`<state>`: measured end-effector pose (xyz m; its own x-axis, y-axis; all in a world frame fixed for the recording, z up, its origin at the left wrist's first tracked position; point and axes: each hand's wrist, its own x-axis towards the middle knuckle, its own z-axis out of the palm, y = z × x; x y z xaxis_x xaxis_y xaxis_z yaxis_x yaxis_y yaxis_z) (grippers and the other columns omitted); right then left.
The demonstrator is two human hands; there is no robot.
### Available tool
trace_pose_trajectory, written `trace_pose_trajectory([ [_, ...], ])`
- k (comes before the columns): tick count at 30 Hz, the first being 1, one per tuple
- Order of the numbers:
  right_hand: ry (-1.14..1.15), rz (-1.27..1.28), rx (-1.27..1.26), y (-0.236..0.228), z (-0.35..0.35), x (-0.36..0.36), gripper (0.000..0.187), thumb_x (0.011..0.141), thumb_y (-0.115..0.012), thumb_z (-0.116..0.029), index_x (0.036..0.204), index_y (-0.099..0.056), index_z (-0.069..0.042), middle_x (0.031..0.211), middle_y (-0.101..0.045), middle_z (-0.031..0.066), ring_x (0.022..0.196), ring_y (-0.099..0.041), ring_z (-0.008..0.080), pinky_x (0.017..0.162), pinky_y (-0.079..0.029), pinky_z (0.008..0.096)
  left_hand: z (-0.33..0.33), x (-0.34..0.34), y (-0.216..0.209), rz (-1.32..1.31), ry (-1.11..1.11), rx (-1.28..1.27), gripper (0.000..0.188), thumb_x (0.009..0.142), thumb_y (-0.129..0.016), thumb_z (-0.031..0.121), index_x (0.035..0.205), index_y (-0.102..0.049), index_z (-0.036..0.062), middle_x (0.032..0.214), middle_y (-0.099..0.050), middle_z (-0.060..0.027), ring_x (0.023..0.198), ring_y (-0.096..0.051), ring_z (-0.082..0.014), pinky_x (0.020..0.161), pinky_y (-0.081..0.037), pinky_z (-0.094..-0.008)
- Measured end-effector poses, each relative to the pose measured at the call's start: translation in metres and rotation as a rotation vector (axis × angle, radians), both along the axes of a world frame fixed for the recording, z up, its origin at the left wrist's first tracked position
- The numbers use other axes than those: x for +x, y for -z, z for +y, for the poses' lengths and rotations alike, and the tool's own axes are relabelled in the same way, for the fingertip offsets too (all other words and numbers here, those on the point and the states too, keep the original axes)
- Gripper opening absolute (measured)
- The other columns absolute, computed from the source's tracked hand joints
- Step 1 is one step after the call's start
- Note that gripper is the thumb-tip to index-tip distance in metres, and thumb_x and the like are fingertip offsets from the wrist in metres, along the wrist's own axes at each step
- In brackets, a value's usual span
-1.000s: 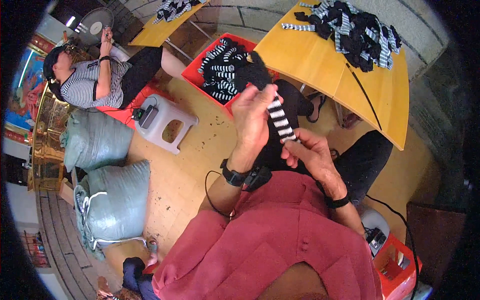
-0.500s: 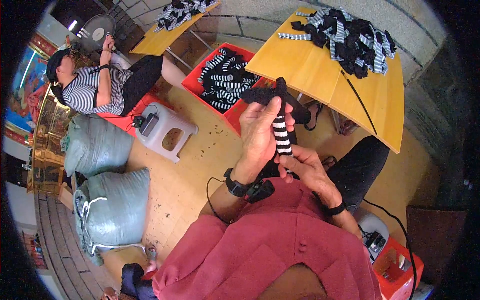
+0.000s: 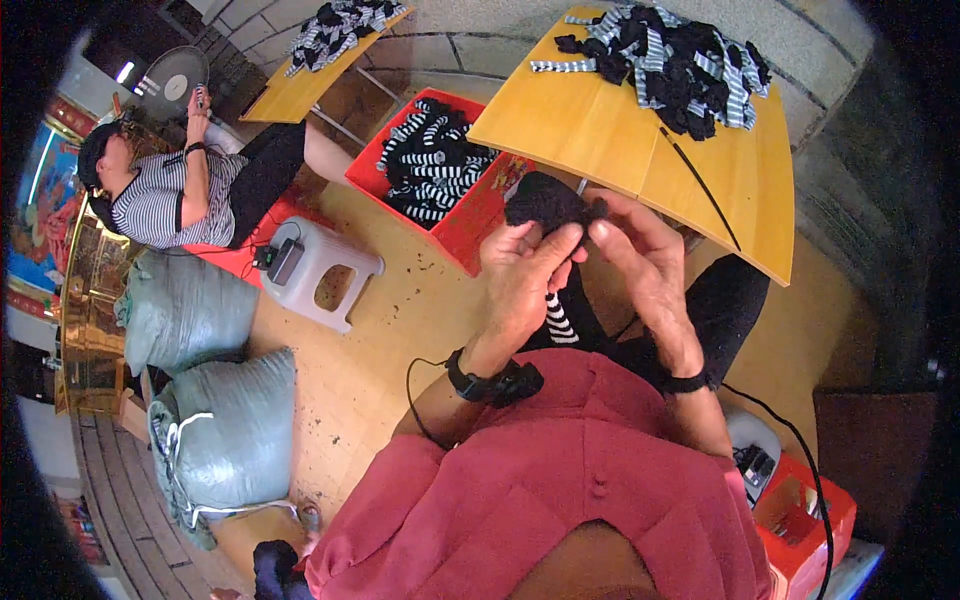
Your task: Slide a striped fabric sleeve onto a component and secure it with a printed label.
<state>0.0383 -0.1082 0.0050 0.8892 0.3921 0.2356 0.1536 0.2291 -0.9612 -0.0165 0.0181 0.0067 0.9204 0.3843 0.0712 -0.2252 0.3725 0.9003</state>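
My left hand [image 3: 520, 275] is closed on a knitted piece [image 3: 543, 203] with a bunched black end and a black-and-white striped tube. The striped part hangs below the left palm, over my lap. My right hand [image 3: 648, 262] pinches the black end from the other side, thumb and fingertips together, close to the left thumb. Whether the piece is a glove or a sock I cannot tell; the fingers cover part of it.
Similar striped pieces lie in a red crate [image 3: 480, 225] and in a heap [image 3: 690, 70] on the yellow table [image 3: 720, 180], beside a thin black rod [image 3: 700, 190]. A grey stool [image 3: 330, 275], stuffed sacks [image 3: 235, 430] and a seated person [image 3: 170, 195] are at left.
My right hand has moved up from the striped tube to the black end. The striped tube now hangs down below my left hand. The view has shifted slightly.
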Motion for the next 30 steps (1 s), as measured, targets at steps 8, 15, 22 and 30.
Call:
trace_pose_trajectory([
  [8,0.191,-0.184,-0.075,0.008,0.014,-0.012,0.009,0.084,-0.061,-0.007,0.084,-0.064,0.001,0.073,-0.059,-0.0025,0.069,-0.05,0.0046,0.061,-0.041,0.0195,-0.005,-0.002,-0.009,0.132,-0.099,-0.01,0.026,0.088,-0.059,0.032,0.096,-0.063,0.0079,0.08,-0.061,0.0014,0.062,-0.053,-0.003,0.041,-0.035,-0.0152],
  [15,0.145,0.159,0.056,0.015,0.012,-0.009,0.01,0.084,-0.063,-0.011,0.085,-0.067,-0.001,0.067,-0.056,-0.0034,0.059,-0.046,0.0037,0.053,-0.037,0.0184,0.007,0.005,0.004,0.203,-0.013,-0.089,0.029,0.088,-0.057,0.03,0.103,-0.059,0.0052,0.087,-0.062,-0.0018,0.073,-0.058,-0.0088,0.053,-0.045,-0.021],
  [22,0.144,0.187,0.059,0.018,0.013,-0.008,0.012,0.084,-0.063,-0.013,0.084,-0.067,-0.001,0.065,-0.057,-0.0014,0.056,-0.047,0.0047,0.05,-0.037,0.0191,0.02,0.017,0.013,-0.047,-0.067,-0.27,0.017,0.089,-0.055,0.018,0.095,-0.058,0.0028,0.087,-0.061,-0.0022,0.075,-0.057,-0.0102,0.067,-0.047,-0.0252],
  [30,0.117,0.279,0.13,0.012,0.014,-0.004,0.015,0.085,-0.062,-0.014,0.085,-0.066,0.0,0.067,-0.059,0.001,0.055,-0.048,0.0057,0.048,-0.037,0.0196,0.024,0.008,0.025,0.124,0.316,-0.358,0.026,0.09,-0.052,0.027,0.099,-0.056,0.002,0.085,-0.063,-0.0071,0.065,-0.059,-0.0157,0.055,-0.049,-0.0301],
])
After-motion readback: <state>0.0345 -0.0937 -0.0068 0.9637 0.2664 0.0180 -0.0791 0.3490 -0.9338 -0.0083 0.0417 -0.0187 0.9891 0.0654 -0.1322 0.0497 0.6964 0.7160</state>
